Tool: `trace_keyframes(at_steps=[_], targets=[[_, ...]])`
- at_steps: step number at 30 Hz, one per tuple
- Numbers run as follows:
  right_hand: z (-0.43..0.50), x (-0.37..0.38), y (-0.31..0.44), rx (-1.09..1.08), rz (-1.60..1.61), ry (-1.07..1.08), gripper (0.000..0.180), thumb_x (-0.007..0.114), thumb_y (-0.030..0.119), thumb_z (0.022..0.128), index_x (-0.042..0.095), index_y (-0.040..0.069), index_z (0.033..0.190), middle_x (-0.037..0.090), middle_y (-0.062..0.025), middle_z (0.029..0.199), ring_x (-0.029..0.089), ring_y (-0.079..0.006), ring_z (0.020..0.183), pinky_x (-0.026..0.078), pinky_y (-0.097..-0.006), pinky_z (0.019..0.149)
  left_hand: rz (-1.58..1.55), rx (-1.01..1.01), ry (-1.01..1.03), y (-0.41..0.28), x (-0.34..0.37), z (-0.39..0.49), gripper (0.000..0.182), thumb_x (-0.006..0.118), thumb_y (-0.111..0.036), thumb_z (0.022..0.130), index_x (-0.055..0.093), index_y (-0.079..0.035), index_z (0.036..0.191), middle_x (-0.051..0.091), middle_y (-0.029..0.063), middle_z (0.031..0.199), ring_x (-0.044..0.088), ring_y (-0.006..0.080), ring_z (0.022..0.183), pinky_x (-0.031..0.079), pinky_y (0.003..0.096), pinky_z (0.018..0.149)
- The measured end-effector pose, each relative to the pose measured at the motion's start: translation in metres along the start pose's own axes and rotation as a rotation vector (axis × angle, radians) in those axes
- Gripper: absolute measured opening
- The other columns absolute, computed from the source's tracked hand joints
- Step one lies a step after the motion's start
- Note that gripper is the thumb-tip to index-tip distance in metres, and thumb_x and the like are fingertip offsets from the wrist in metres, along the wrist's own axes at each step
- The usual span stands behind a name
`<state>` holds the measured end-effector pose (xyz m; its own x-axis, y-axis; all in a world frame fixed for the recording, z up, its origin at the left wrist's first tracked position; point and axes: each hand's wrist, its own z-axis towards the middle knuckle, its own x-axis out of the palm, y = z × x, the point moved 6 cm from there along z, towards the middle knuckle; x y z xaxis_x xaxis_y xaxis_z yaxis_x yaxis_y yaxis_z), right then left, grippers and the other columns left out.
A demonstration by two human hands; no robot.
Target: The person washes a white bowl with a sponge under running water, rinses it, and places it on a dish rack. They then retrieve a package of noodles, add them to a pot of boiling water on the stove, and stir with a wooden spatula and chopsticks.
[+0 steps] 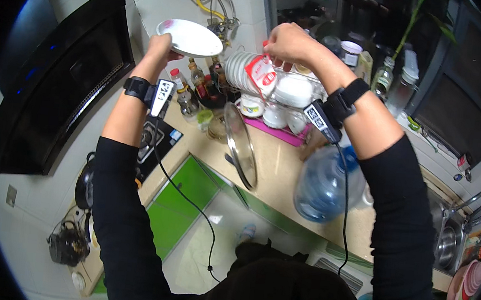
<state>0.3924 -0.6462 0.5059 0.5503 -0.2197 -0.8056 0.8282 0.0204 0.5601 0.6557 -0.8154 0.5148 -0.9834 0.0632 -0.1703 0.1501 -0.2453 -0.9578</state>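
My left hand (162, 50) grips the rim of a white plate (192, 39) with a pink mark, held up above the condiment bottles. My right hand (287, 46) is raised over the wire dish rack (276, 69), its fingertips at the top of a red-and-white packet (261, 75); whether they pinch it is unclear. The packet lies against a row of white plates (236, 68) standing on edge in the rack. White bowls (294, 91) sit beside them, with more bowls and cups on the lower tier, above a pink tray (275, 131).
A glass pot lid (241, 145) stands upright on the counter (273, 166). To its right is a large blue water bottle (322, 184). Bottles (195, 78) crowd the wall corner near the hob (156, 142). A range hood (64, 81) hangs at left; the sink (448, 244) is far right.
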Motion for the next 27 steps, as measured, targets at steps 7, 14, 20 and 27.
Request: trace_keyframes(at_steps=[7,14,20,27], targets=[[0.145,0.120,-0.104,0.372,-0.149,-0.156,0.044,0.059,0.033,0.080,0.063,0.000,0.108,0.060,-0.0260,0.113,0.058,-0.0382,0.107,0.046,-0.0440,0.090,0.265,0.322,0.012,0.039,0.017,0.086,0.042,0.042,-0.012,0.085,0.033,0.004,0.123,0.059,0.0287,0.096,0.066,0.0358,0.078,0.055,0.0399,0.057],[0.232,0.197,-0.169,0.328,-0.219,-0.042,0.055,0.049,0.047,0.084,0.066,-0.003,0.099,0.062,-0.0255,0.107,0.060,-0.0383,0.103,0.046,-0.0436,0.088,0.351,0.572,0.093,0.074,0.051,0.121,0.040,0.042,-0.013,0.084,0.034,0.000,0.122,0.059,0.0290,0.096,0.059,0.0443,0.091,0.045,0.0484,0.082],[0.265,0.215,-0.194,0.400,-0.216,-0.145,0.041,0.041,0.033,0.086,0.066,0.002,0.095,0.065,-0.0224,0.093,0.062,-0.0380,0.091,0.048,-0.0466,0.080,0.333,0.695,0.135,0.080,0.087,0.146,0.041,0.042,-0.013,0.084,0.034,0.000,0.122,0.059,0.0294,0.088,0.059,0.0448,0.086,0.044,0.0504,0.079],[0.231,0.205,-0.221,0.475,-0.210,0.137,0.040,0.059,0.035,0.073,0.067,-0.004,0.081,0.065,-0.0245,0.087,0.065,-0.0364,0.084,0.051,-0.0408,0.073,0.287,0.635,0.219,0.096,0.143,0.148,0.038,0.045,-0.014,0.084,0.035,-0.001,0.119,0.060,0.0284,0.086,0.059,0.0455,0.082,0.044,0.0517,0.075]])
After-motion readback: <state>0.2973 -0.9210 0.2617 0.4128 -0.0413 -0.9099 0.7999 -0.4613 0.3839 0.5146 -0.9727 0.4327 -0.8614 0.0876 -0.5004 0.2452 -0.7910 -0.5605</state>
